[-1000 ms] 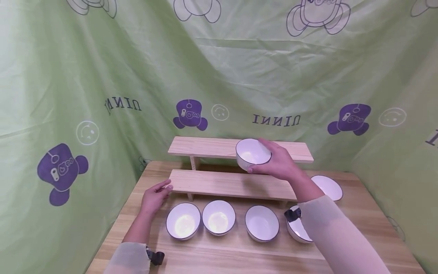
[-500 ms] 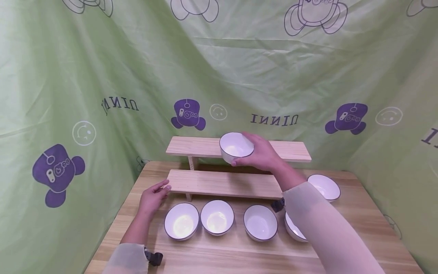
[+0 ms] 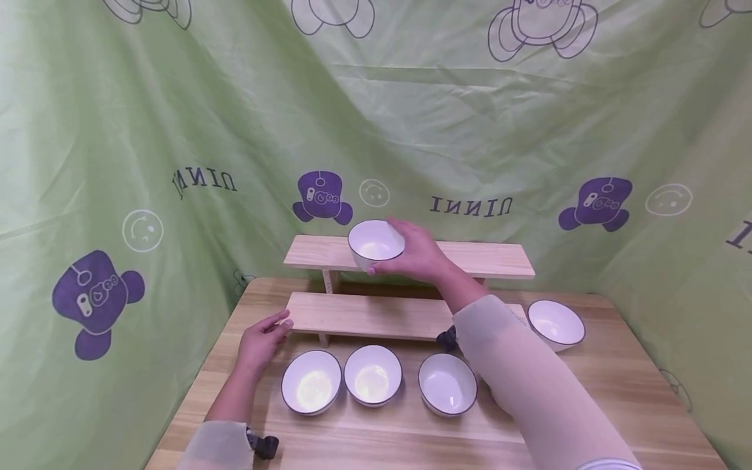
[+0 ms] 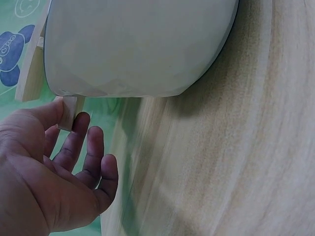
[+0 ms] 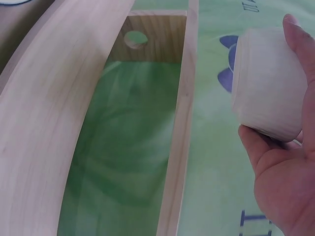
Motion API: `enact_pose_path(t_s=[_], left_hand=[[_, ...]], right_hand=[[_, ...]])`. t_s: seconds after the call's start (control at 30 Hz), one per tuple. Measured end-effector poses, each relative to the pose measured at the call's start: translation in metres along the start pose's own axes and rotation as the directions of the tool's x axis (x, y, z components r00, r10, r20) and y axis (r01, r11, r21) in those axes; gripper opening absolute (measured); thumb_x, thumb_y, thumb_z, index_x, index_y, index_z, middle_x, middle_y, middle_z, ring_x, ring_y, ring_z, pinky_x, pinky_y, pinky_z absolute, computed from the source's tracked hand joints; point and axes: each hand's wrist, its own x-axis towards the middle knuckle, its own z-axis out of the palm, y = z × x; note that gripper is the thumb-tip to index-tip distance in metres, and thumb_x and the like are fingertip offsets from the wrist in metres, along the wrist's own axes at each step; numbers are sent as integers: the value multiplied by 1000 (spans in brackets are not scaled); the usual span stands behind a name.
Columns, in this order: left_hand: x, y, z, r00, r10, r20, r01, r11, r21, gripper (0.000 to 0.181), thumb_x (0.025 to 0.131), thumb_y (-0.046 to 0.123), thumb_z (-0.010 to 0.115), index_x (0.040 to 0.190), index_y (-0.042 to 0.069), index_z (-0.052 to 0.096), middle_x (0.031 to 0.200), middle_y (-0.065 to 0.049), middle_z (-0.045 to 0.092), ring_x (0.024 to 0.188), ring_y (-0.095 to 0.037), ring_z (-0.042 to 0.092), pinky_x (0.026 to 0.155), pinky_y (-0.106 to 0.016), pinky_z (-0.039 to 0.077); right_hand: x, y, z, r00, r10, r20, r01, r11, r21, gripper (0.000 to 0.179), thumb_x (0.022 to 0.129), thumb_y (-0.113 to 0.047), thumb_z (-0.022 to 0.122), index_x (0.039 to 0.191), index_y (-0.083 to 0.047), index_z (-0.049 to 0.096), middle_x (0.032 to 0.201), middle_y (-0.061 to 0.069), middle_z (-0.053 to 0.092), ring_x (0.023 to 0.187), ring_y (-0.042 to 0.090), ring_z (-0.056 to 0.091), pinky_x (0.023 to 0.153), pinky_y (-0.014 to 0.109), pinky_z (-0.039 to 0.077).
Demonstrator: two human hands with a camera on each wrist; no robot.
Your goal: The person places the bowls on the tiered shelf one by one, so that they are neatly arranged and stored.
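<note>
My right hand grips a white bowl with a dark rim, thumb on the near side and fingers behind. In the head view the bowl overlaps the left part of the upper board of a two-step wooden shelf. In the right wrist view the bowl appears apart from the wood. My left hand pinches the left end of the lower board; the left wrist view shows its thumb and index finger at the board's end, other fingers loosely bent.
Three similar bowls stand in a row before the shelf on the wooden table. Another bowl stands at the right. My right sleeve covers part of the table. Green printed cloth hangs behind.
My right hand has carried the bowl leftward and slightly up along the upper board. The right sleeve now hides the bowl at the row's right end. My left hand stays at the lower board's end.
</note>
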Motion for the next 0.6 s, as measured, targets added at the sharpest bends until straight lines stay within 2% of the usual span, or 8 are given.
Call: enact_pose_path(t_s=[0.37,0.6], left_hand=[[0,2,-1,1000,0,3,0,1000,-5,52,92,33,82,136,9,69,91,-1,74,84,-23,71,60,-24,55],[-2,2,-2,1000,3,16,-3,1000,-4,52,92,31,82,137,8,68,95,-8,74,83,-22,71,59,-25,55]], right_hand=[[25,-17,28,1000,26,6,-26,1000,7,134,57,-60,97,162,-9,33,161,15,41,147,34,39,120,49,35],[39,-24,40,999,47,18,-47,999,-6,129,60,-56,97,162,-8,34,161,15,42,146,34,40,119,47,36]])
